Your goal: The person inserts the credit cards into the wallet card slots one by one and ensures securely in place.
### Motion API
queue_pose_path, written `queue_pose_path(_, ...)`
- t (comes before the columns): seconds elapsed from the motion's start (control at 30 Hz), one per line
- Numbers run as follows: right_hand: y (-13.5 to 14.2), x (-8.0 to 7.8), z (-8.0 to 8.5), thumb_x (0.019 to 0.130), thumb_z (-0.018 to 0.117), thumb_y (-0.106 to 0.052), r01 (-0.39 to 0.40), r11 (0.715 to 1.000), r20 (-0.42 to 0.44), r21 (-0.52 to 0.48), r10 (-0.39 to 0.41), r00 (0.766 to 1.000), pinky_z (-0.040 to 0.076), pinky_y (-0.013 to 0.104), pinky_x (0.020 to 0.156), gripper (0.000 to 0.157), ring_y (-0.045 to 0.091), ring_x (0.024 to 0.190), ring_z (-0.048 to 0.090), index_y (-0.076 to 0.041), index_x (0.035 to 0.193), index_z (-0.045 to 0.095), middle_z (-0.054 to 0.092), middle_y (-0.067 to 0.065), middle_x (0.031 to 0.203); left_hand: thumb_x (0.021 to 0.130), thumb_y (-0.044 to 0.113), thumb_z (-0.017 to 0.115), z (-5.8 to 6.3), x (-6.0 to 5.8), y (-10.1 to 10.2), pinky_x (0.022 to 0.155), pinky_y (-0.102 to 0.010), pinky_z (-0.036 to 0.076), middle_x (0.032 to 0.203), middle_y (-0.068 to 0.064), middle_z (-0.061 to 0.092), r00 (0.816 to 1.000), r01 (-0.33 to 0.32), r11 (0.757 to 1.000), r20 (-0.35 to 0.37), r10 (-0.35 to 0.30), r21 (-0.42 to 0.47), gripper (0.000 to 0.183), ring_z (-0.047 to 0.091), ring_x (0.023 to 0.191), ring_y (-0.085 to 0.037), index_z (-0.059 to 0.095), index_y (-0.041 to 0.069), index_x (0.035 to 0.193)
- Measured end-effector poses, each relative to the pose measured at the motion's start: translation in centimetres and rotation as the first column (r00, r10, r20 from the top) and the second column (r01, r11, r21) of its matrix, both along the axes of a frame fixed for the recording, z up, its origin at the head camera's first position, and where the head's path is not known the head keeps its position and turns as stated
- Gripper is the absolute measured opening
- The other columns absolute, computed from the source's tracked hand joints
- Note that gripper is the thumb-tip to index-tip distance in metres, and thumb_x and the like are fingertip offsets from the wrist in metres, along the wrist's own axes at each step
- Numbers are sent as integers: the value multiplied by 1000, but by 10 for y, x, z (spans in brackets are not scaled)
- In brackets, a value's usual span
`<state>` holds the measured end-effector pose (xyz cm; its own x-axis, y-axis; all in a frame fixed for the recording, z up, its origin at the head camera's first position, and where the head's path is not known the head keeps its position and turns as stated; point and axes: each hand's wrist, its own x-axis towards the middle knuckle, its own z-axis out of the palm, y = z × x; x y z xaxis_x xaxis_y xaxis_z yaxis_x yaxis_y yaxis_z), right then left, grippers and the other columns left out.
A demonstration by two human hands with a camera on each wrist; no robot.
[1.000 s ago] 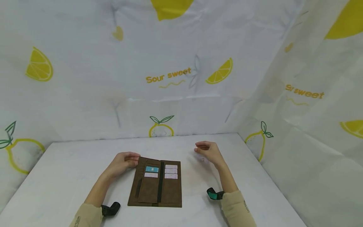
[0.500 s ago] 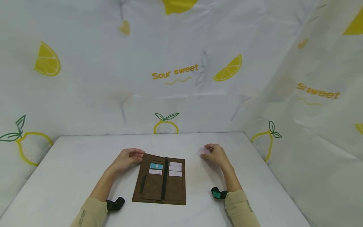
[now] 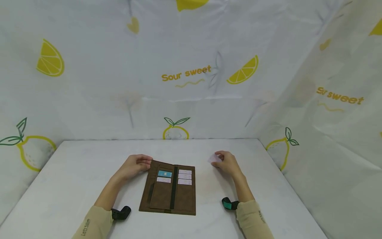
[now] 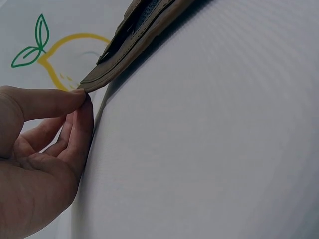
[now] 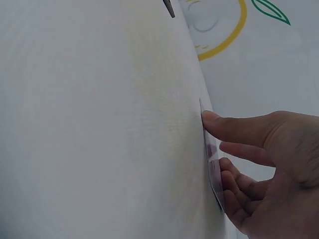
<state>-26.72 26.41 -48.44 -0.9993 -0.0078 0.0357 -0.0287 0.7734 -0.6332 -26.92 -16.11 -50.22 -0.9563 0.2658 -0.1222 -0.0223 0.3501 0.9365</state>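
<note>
A brown wallet lies unfolded on the white table, a blue card and several pale cards tucked in its slots. My left hand pinches its upper left corner between thumb and fingers. That wallet corner is slightly raised in the left wrist view. To the right of the wallet, my right hand holds a pale card above the table. In the right wrist view, the thumb lies along one side of this thin card, with fingers behind it.
The white tabletop meets a hanging lemon-print cloth at the back and another cloth wall at the right. Black wrist mounts sit at both sleeves.
The head view has shifted slightly. The card in my right hand has turned from nearly edge-on so that its pale face shows. My left hand has kept its grip on the wallet corner.
</note>
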Motion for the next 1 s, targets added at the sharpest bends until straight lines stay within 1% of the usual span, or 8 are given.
queue_pose_path(0.13, 2, -1, -2, 93, 85, -15, 33, 999, 33, -31, -32, 999, 53, 62, 109, 56, 49, 128, 65, 6, 141, 66, 68, 35, 136, 100, 1, 73, 0, 0, -1, 85, -20, 58, 121, -17, 76, 1000, 5, 1000, 12, -5, 4, 33, 72, 102, -13, 68, -8, 131)
queue_pose_path(0.37, 4, -3, -3, 89, 88, -14, 31, 998, 10, -57, -30, 999, 54, 61, 104, 54, 47, 121, 66, 3, 137, 69, 67, 35, 130, 99, 1, 73, 2, -2, -1, 84, -20, 57, 120, -18, 76, 1000, 10, 1000, 8, -10, 3, 33, 72, 101, -13, 68, -8, 131)
queue_pose_path(0.43, 5, -3, -4, 90, 87, -15, 29, 998, 12, -60, -29, 1000, 56, 56, 100, 53, 42, 117, 67, 2, 137, 69, 69, 31, 128, 99, 1, 73, 2, -2, -2, 83, -20, 57, 121, -19, 76, 1000, 18, 1000, 5, -18, 4, 34, 71, 101, -13, 68, -9, 131)
queue_pose_path(0.5, 6, -3, -5, 93, 83, -13, 20, 997, 3, -71, -20, 1000, 57, 47, 90, 48, 36, 106, 67, 3, 136, 70, 70, 28, 121, 99, 1, 73, 1, -2, -3, 83, -19, 57, 121, -19, 76, 1000, 22, 1000, 7, -22, 9, 35, 71, 101, -12, 67, -9, 132)
queue_pose_path(0.6, 8, -2, -6, 98, 75, -8, 23, 996, -15, -90, -24, 1000, 52, 32, 78, 34, 25, 92, 63, 4, 130, 72, 72, 22, 111, 99, 2, 74, 1, -1, -4, 83, -19, 56, 121, -19, 76, 1000, 28, 1000, 5, -28, 14, 36, 70, 100, -10, 67, -9, 132)
queue_pose_path(0.67, 9, -2, -6, 100, 70, -6, 22, 994, -28, -111, -25, 999, 49, 28, 73, 28, 21, 86, 60, 4, 127, 72, 72, 22, 107, 99, 1, 74, 1, -2, -3, 83, -20, 57, 121, -18, 76, 1000, 28, 999, 5, -28, 19, 35, 71, 99, -10, 67, -9, 132)
queue_pose_path(0.9, 11, -1, -3, 104, 61, -5, 20, 989, -34, -146, -26, 999, 53, 31, 80, 32, 29, 98, 67, 1, 135, 70, 70, 26, 117, 99, 0, 72, 2, -2, -1, 84, -21, 58, 119, -18, 76, 1000, 10, 1000, 19, -11, 18, 33, 72, 99, -12, 67, -9, 131)
queue_pose_path(1.0, 7, -2, -2, 104, 62, -4, 12, 982, -50, -186, -21, 999, 52, 28, 79, 30, 26, 94, 67, 2, 133, 71, 72, 26, 115, 99, 0, 72, 1, 0, -3, 84, -21, 58, 119, -18, 75, 1000, 4, 1000, 21, -5, 9, 33, 72, 99, -12, 68, -8, 130)
